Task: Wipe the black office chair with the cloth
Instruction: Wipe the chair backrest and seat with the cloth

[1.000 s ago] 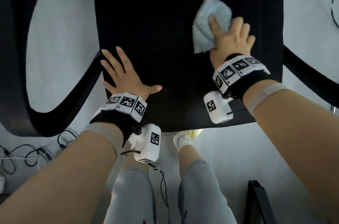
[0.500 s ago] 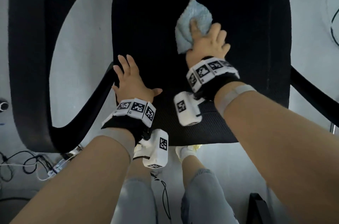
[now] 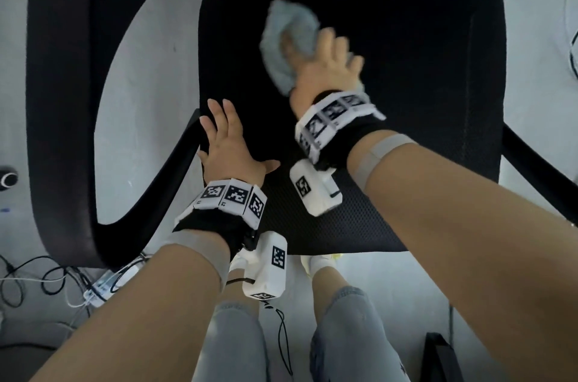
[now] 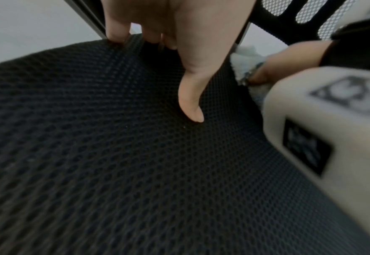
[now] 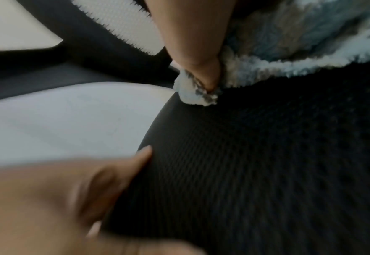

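Note:
The black office chair's mesh seat [image 3: 406,53] fills the middle of the head view. A light blue fluffy cloth [image 3: 281,28] lies bunched on the seat's middle left. My right hand [image 3: 325,68] lies on top of it with spread fingers, pressing it down. In the right wrist view my thumb [image 5: 197,51] pushes a corner of the cloth [image 5: 288,34] into the mesh. My left hand [image 3: 228,143] rests flat on the seat's left edge, thumb out. Its fingertips reach the seat's rim in the left wrist view, where the thumb [image 4: 192,96] lies on the mesh [image 4: 136,172].
A curved black armrest [image 3: 59,100] loops at the left and another armrest [image 3: 538,168] runs along the right. Cables [image 3: 47,281] lie on the pale floor at lower left. My legs [image 3: 234,344] stand in front of the seat. A dark object [image 3: 438,356] sits at lower right.
My right hand has slid the cloth leftward across the seat, from its right part toward the middle. My left hand has stayed on the seat's left edge.

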Available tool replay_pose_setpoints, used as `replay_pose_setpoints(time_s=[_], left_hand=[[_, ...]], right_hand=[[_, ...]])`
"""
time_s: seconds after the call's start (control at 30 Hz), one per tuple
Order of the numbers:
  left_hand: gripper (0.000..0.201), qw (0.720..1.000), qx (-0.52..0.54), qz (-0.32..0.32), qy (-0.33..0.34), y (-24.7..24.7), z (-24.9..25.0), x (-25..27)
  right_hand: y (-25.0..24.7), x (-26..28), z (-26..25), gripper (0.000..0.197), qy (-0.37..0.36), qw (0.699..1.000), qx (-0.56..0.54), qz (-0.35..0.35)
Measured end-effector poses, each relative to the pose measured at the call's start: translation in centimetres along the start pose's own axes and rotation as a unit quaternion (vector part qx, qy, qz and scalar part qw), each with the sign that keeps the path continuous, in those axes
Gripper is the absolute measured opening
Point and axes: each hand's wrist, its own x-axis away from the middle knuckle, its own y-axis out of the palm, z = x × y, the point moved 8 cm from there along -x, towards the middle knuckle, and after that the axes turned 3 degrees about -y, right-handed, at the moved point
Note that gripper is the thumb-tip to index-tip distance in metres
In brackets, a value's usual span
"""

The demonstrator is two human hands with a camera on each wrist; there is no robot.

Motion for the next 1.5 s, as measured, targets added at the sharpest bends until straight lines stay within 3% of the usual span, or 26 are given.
replay_pose_setpoints(time_s=[0.07, 0.13, 0.2, 0.27, 0.33, 0.37, 0.4, 0.5, 0.57, 0.63, 0.7, 0.73, 0.8, 0.93, 1.0, 1.07, 1.13, 1.3, 1.37, 1.47, 1.5], left_hand=[[0.123, 1.0, -0.006, -0.005, -0.003, 0.0, 0.1, 0.1], [0.123, 1.0, -0.012, -0.009, -0.003, 0.0, 0.2, 0.2], [0.126, 1.0, -0.013, -0.012, -0.005, 0.1, 0.3, 0.4], [0.131, 1.0, 0.0, -0.01, -0.023, 0.1, 0.8, 0.7], [0.135, 0.999, 0.013, 0.002, -0.036, 0.2, 1.9, 1.0], [0.136, 1.0, 0.012, 0.005, -0.026, 0.5, 3.0, 1.2], [0.135, 1.0, 0.006, 0.003, -0.002, 0.9, 4.3, 1.5], [0.131, 0.996, -0.023, -0.039, 0.073, 3.3, 9.0, 2.6], [0.13, 0.994, -0.035, -0.074, 0.076, 4.7, 10.7, 2.9], [0.13, 0.993, -0.047, -0.089, 0.058, 5.3, 11.2, 2.8], [0.131, 0.993, -0.076, -0.083, 0.047, 5.6, 11.3, 2.8], [0.131, 0.992, -0.089, -0.072, 0.044, 5.6, 11.3, 2.8], [0.132, 0.992, -0.105, -0.056, 0.038, 5.7, 11.4, 2.9], [0.133, 0.991, -0.117, -0.053, 0.027, 5.9, 11.4, 2.7], [0.133, 0.99, -0.123, -0.057, 0.027, 6.0, 11.4, 2.7], [0.132, 0.99, -0.125, -0.06, 0.027, 6.0, 11.4, 2.7], [0.132, 0.99, -0.126, -0.056, 0.029, 6.0, 11.5, 2.8], [0.132, 0.99, -0.125, -0.059, 0.02, 6.1, 11.5, 2.8], [0.133, 0.99, -0.127, -0.063, 0.023, 6.1, 11.6, 2.9], [0.133, 0.989, -0.127, -0.073, 0.024, 6.1, 11.5, 2.9], [0.133, 0.989, -0.126, -0.074, 0.024, 6.1, 11.5, 2.9]], right_hand=[[0.7, 0.8, -2.6, 0.061, -0.115, 0.993, 0.024, -0.013], [0.6, 0.8, -1.8, 0.06, -0.171, 0.984, 0.042, -0.014], [-0.7, -0.2, 2.9, 0.053, -0.103, 0.994, 0.036, 0.019], [-2.3, -0.7, 9.9, 0.056, 0.057, 0.996, -0.006, 0.062], [-3.2, -0.1, 15.8, 0.056, 0.201, 0.973, -0.054, 0.1], [-3.3, 0.3, 17.0, 0.057, 0.227, 0.968, -0.055, 0.097], [-3.3, 0.6, 16.9, 0.06, 0.22, 0.971, -0.044, 0.081], [-2.8, 1.4, 15.2, 0.066, 0.095, 0.995, 0.005, 0.026], [-2.8, 1.8, 16.6, 0.067, 0.068, 0.997, 0.026, 0.028], [-3.2, 1.9, 20.8, 0.07, 0.163, 0.985, -0.019, 0.049], [-3.2, 2.7, 24.5, 0.074, 0.3, 0.947, -0.099, 0.048], [-3.0, 3.2, 25.0, 0.075, 0.334, 0.934, -0.117, 0.04], [-2.8, 3.6, 23.8, 0.07, 0.317, 0.939, -0.126, 0.04], [-2.0, 4.4, 20.7, 0.069, 0.195, 0.977, -0.078, 0.047], [-2.3, 4.4, 22.5, 0.07, 0.242, 0.963, -0.104, 0.058], [-2.3, 4.6, 24.9, 0.072, 0.341, 0.923, -0.17, 0.055], [-2.1, 4.6, 24.7, 0.072, 0.359, 0.916, -0.175, 0.05], [-0.8, 6.5, 20.5, 0.072, 0.191, 0.973, -0.122, 0.044], [-0.3, 7.9, 22.4, 0.073, 0.227, 0.96, -0.149, 0.062], [0.5, 9.7, 25.6, 0.074, 0.365, 0.899, -0.225, 0.085], [0.7, 10.0, 25.2, 0.074, 0.368, 0.902, -0.213, 0.077]])
